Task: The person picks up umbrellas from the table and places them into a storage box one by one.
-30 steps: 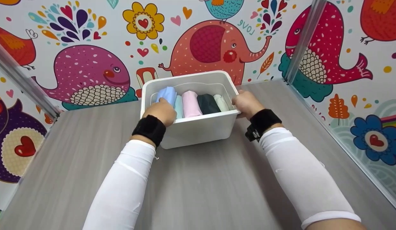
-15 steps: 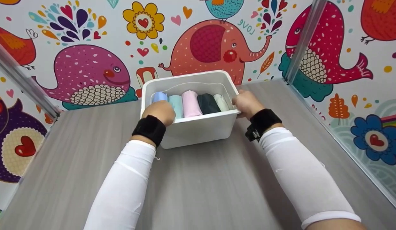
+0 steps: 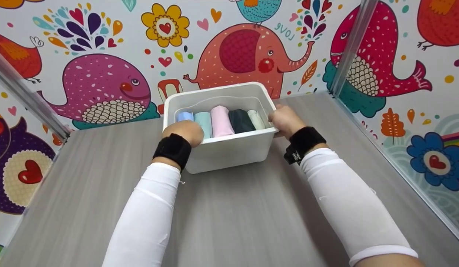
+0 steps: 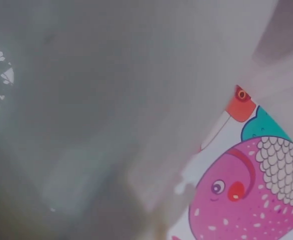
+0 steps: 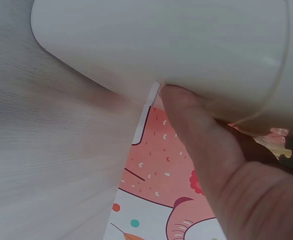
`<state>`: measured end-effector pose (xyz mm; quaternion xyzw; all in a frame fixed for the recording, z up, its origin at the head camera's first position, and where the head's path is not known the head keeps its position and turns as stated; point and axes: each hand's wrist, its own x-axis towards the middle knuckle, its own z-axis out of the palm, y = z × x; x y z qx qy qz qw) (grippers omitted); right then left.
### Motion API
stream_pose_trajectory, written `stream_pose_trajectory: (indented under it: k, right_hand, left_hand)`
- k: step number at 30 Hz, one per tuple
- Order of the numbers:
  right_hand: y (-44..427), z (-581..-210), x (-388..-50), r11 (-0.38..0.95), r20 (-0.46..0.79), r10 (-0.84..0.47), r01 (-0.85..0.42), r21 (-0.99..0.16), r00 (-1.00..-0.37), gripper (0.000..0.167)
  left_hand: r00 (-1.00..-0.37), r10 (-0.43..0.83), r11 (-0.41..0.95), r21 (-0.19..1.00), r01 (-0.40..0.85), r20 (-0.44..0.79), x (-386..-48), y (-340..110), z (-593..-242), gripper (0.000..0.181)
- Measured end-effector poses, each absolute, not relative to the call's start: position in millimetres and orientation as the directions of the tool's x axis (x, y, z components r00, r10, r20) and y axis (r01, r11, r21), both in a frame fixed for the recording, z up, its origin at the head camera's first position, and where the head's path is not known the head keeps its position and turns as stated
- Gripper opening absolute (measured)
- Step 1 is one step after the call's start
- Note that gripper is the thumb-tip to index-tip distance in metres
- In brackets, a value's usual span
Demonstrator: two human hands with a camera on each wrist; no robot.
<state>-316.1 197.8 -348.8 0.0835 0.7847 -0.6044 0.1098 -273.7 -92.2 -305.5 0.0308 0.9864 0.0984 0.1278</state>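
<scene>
A white plastic storage bin [image 3: 229, 154] stands on the table near the back wall. Inside, rolled cloths stand in a row: blue [image 3: 185, 116], mint [image 3: 203, 121], pink [image 3: 222, 121], dark green [image 3: 242, 121] and pale green [image 3: 256, 119]. My left hand [image 3: 185, 131] reaches over the bin's front left rim, right at the blue roll; its fingers are hidden behind the hand. The left wrist view is mostly a blurred pale surface. My right hand [image 3: 286, 120] grips the bin's right rim. In the right wrist view, one finger [image 5: 186, 115] lies against the bin's outer wall.
The grey wood-grain table [image 3: 229, 218] stretches in front of the bin and to both sides. A wall with a printed elephant [image 3: 244, 55] rises close behind the bin. Metal corner posts [image 3: 353, 48] stand at the back corners.
The blue roll has sunk lower into the bin, and its top now sits about level with the mint one. My left hand has dropped slightly with it. The right hand stays put.
</scene>
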Motion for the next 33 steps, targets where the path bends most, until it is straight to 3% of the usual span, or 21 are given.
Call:
stream_pose_trajectory:
  k: [6, 11, 18, 25, 30, 33]
  right_hand:
    - [197.1, -348.9, -315.7, 0.254, -0.275, -0.007, 0.264, -0.930, -0.961, 0.060]
    - [196.8, -348.9, -315.8, 0.259, -0.267, -0.009, 0.256, -0.931, -0.964, 0.059]
    - [198.0, -351.2, -316.4, 0.248, -0.263, -0.002, 0.255, -0.935, -0.965, 0.060]
    - [202.1, -353.0, -315.4, 0.194, -0.246, 0.038, 0.249, -0.949, -0.968, 0.058]
    - [207.4, -360.6, -307.5, 0.022, -0.234, 0.077, 0.236, -0.971, -0.969, 0.056]
    - [211.2, -366.2, -297.6, 0.014, -0.194, 0.116, 0.197, -0.980, -0.974, 0.061]
  left_hand:
    - [-0.956, 0.083, 0.974, 0.225, 0.018, -0.283, -271.7, -93.8, -304.9, 0.035]
    - [-0.970, 0.065, 0.971, 0.241, 0.008, -0.233, -271.1, -94.5, -309.1, 0.037]
    - [-0.997, 0.036, 0.934, 0.352, 0.058, 0.069, -268.0, -93.1, -327.0, 0.058]
    - [-0.900, 0.049, 0.875, 0.416, 0.248, 0.433, -254.6, -89.8, -343.9, 0.048]
    - [-0.844, 0.082, 0.843, 0.415, 0.343, 0.531, -237.2, -91.9, -359.1, 0.049]
    - [-0.837, 0.065, 0.819, 0.450, 0.356, 0.543, -222.5, -93.2, -368.9, 0.056]
